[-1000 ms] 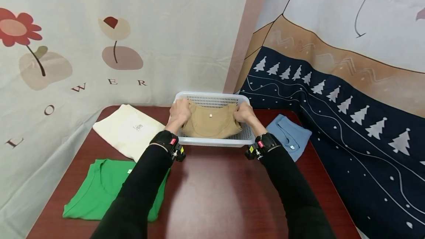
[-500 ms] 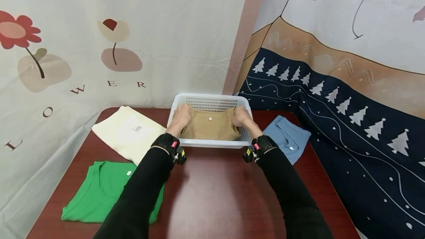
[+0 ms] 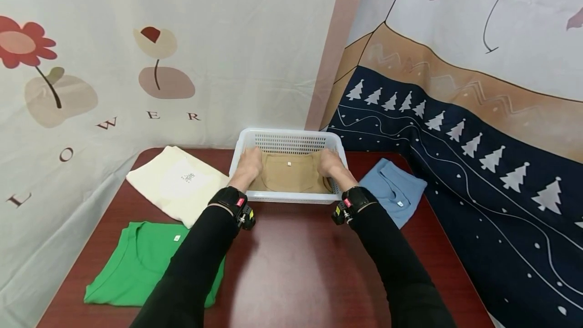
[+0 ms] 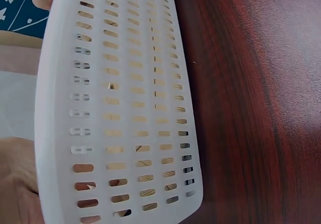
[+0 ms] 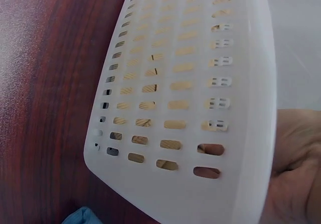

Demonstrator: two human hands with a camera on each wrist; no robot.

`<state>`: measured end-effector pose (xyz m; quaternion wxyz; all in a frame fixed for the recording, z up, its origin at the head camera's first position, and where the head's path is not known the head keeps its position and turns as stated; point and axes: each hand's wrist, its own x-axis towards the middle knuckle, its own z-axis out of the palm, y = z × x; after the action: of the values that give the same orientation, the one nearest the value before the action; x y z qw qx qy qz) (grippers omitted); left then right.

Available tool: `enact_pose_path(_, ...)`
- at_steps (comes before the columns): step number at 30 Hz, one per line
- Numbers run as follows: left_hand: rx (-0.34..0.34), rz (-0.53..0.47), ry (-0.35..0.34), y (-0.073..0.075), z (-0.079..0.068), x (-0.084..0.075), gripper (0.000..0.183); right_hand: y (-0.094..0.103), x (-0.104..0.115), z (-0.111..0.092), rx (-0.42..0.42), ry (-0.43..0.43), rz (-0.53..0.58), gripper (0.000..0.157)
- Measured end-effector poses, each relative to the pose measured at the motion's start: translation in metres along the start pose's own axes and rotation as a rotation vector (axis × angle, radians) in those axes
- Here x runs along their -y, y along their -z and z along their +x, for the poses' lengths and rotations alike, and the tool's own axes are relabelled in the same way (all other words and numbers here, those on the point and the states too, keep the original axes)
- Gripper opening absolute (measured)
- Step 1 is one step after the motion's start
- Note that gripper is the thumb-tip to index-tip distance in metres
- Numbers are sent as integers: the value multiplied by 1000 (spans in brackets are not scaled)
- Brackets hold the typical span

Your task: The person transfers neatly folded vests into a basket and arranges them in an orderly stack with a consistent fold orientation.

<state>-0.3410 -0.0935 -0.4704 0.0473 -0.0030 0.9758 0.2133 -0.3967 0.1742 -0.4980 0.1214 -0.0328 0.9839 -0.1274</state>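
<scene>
A folded tan shirt (image 3: pixel 291 177) with a small white neck label lies inside the white perforated basket (image 3: pixel 296 197) at the table's far edge. My left hand (image 3: pixel 248 165) grips the shirt's left end with curled fingers. On the opposite end, my right hand (image 3: pixel 330 164) holds the shirt the same way. Both fists are down below the basket's back rim, and their fingertips are hidden. Through the slots of the basket wall (image 4: pixel 120 103) in the left wrist view, tan cloth shows. In the right wrist view the right hand (image 5: pixel 293 166) is partly behind the rim.
On the brown table (image 3: pixel 291 257), a folded cream shirt (image 3: pixel 177 181) lies left of the basket. A folded green shirt (image 3: pixel 141 262) is nearer, partly under the left sleeve. Folded blue clothing (image 3: pixel 396 189) lies to the right. A printed curtain (image 3: pixel 255 54) hangs right behind the basket.
Both hands have gone lower into the basket with the tan shirt, which now sits deeper and flatter. The right hand has shifted slightly left. The other clothes have stayed put.
</scene>
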Motion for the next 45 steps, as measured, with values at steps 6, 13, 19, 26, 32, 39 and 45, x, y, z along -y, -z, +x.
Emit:
enact_pose_path(6,-33,35,-46,7,-11,-6,21,8,8,-14,19,-24,27,19)
enact_pose_path(13,13,29,-51,13,-17,-14,16,14,11,-23,21,-21,53,16)
enact_pose_path(19,123,-11,-24,-4,13,-4,9,10,4,-16,37,-8,77,15)
enact_pose_path(26,188,-55,3,-23,36,11,24,4,-4,-10,19,56,83,35)
enact_pose_path(32,130,-106,-88,-11,12,4,52,1,-5,-20,-84,90,118,44)
enact_pose_path(39,79,-119,-178,5,-13,-5,82,27,15,-72,-166,208,153,73)
enact_pose_path(45,2,-26,-293,-5,0,9,77,25,8,-77,-192,316,144,78)
